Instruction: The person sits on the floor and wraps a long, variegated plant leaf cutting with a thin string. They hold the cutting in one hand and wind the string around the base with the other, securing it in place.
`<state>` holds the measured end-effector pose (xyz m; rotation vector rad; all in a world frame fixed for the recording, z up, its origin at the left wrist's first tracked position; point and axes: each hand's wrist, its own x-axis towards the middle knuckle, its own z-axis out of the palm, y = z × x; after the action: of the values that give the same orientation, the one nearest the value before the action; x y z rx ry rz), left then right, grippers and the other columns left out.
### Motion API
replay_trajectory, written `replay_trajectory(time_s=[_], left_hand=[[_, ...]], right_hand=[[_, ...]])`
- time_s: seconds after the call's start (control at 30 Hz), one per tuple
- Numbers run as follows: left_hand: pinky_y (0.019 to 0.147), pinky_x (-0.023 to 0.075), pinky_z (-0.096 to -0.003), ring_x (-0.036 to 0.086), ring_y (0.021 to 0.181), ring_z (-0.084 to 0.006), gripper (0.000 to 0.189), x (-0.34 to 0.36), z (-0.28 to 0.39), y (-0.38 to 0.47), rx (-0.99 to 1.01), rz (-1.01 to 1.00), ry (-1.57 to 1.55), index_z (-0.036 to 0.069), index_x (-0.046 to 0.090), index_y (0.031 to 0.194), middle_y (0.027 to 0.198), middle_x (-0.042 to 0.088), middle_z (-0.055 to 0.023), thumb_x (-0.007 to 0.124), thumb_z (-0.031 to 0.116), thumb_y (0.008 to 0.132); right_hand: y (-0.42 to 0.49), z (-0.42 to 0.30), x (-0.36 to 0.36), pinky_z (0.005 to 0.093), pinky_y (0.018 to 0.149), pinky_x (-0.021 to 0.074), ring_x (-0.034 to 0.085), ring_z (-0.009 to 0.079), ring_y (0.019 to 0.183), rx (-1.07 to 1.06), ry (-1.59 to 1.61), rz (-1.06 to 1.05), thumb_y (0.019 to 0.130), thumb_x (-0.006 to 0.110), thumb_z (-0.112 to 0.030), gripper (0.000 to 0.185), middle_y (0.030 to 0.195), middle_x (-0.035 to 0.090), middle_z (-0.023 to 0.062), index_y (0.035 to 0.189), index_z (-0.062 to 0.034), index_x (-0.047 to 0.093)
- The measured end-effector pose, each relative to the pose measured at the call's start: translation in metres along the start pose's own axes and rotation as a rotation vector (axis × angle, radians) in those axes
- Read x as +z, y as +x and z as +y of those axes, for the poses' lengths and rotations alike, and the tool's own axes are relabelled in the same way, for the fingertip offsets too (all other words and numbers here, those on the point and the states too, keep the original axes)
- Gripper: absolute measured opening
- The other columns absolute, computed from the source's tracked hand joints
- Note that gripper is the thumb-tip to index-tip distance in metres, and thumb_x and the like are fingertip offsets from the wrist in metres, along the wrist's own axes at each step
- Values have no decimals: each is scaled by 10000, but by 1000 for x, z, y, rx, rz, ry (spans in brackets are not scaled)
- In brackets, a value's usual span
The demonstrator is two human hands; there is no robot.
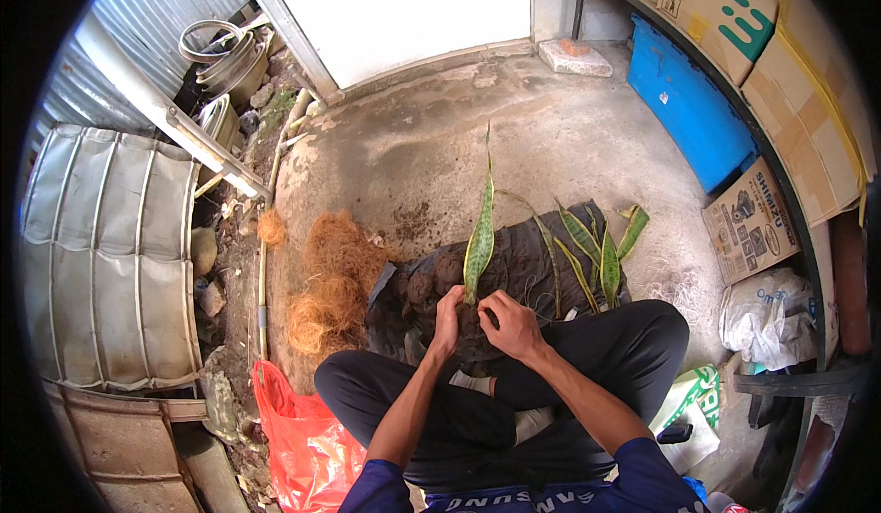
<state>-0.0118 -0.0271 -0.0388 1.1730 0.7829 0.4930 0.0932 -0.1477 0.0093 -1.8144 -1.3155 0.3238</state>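
Observation:
My left hand (449,319) grips the base of an upright snake plant leaf (480,238) with yellow edges. Close beside it, my right hand (509,320) has its thumb and forefinger curled together at the leaf's foot; whether anything is pinched there is hidden. Both hands are over a black plastic sheet (516,251), where dark soil clumps (421,289) lie left of the leaf. More snake plant leaves (610,269) rest on the sheet's right part, near thin pale string. Tangled brown fibre (341,258) lies left of the sheet.
A red plastic bag (310,444) lies by my left knee. To the right are a blue plastic bin (688,100), a printed cardboard box (750,222), a white plastic bag (767,320) and a dark rack. A pipe (262,286) edges the concrete floor at left.

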Motion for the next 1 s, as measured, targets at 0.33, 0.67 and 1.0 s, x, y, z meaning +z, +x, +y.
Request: replay_trajectory(time_s=[0.33,0.67,1.0], left_hand=[[852,343,-299,442,866,-116,341,-2,-2,2,5,6,8,37,551,913,867,501,-2,403,335,992],[819,383,-287,488,849,-110,333,2,9,-4,-58,45,-85,44,572,956,880,535,-4,408,332,997],[766,454,-294,585,785,-142,356,4,14,-6,-46,34,-111,44,580,963,835,623,-58,394,345,1004]], right_hand=[[-1,2,3,388,633,528,648,295,750,32,51,-17,871,618,-111,113,893,584,84,961,-63,568],[1,5,5,332,629,507,649,241,742,26,150,77,947,581,-103,95,896,600,100,1002,-30,609],[2,9,4,342,641,533,685,223,751,170,171,86,933,626,-167,128,906,656,65,1011,-68,648]])
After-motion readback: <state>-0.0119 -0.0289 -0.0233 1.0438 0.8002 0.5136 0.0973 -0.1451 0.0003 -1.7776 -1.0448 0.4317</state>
